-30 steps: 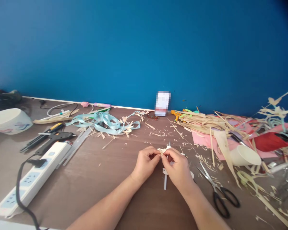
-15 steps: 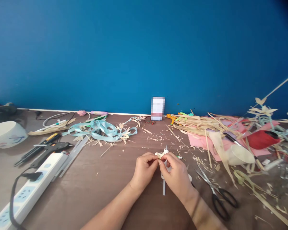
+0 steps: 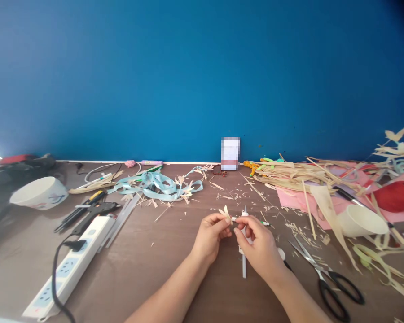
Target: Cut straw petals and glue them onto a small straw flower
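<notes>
Thumb and fingers of my left hand (image 3: 207, 237) are pinched on a small flower-like piece of pale husk (image 3: 226, 211), with petals standing up above the fingertips. Just to the right, my right hand (image 3: 259, 244) has its index fingertip at a short white end of the piece. Its thumb stands a little apart from that finger, and the other fingers are curled. Partly hidden behind my right hand lies a white tool like a glue gun (image 3: 243, 244), a clear stick (image 3: 244, 268) poking out toward me. Black-handled scissors (image 3: 319, 269) lie open to the right.
Left are a white power strip (image 3: 72, 264), a black glue gun (image 3: 94, 213), a white bowl (image 3: 40, 192) and blue ribbon (image 3: 155, 185). Husk strips (image 3: 283, 174), pink paper (image 3: 298, 202) and a cream cup (image 3: 362, 220) crowd the right. A pixelated upright card or screen (image 3: 230, 152) stands behind.
My hands have parted slightly, and the husk piece now shows its petals above my left fingertips. My right thumb has come away from it. The view has swung a little to the left.
</notes>
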`<state>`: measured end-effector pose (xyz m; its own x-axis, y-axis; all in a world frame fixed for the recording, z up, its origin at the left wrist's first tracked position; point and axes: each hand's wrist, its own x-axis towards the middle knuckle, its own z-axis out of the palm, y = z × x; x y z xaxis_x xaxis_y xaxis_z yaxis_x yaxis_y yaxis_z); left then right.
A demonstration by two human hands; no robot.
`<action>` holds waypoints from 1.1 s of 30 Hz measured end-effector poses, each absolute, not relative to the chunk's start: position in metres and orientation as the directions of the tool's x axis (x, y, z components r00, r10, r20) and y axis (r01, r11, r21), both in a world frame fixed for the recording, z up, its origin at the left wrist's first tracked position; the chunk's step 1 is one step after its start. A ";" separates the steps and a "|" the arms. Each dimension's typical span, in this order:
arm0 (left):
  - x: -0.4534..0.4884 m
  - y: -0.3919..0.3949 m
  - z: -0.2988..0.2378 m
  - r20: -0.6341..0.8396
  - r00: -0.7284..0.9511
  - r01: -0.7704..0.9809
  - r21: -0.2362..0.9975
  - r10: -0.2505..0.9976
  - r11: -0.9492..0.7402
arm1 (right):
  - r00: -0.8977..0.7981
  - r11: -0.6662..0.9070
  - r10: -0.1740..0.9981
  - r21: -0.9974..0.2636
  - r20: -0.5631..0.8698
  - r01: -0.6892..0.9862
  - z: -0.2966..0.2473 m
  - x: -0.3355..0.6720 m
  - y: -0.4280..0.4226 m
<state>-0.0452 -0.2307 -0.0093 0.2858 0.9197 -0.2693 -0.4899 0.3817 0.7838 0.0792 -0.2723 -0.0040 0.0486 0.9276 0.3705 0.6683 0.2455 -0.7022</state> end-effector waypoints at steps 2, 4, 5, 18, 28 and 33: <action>-0.044 -0.233 -0.007 -0.277 0.309 -0.487 0.776 0.910 0.402 | 0.061 0.229 0.934 -0.722 0.352 0.653 -0.002 0.079 -0.273; -0.043 -0.235 -0.007 -0.277 0.336 -0.475 0.775 0.900 0.416 | 0.069 0.219 0.940 -0.743 0.335 0.632 -0.001 0.078 -0.273; -0.043 -0.236 -0.007 -0.274 0.345 -0.472 0.776 0.898 0.418 | 0.075 0.211 0.943 -0.755 0.325 0.620 0.000 0.077 -0.273; -0.045 -0.237 -0.004 -0.235 0.437 -0.391 0.820 0.868 0.419 | 0.061 -0.082 0.995 -0.996 -0.081 0.014 0.003 0.079 -0.270; -0.047 -0.236 -0.005 -0.182 0.432 -0.336 0.876 0.883 0.345 | 0.029 -0.098 0.994 -0.992 -0.101 -0.076 -0.001 0.079 -0.270; -0.048 -0.236 -0.004 -0.182 0.449 -0.333 0.875 0.875 0.352 | 0.004 -0.077 0.997 -0.996 -0.077 -0.035 -0.005 0.081 -0.270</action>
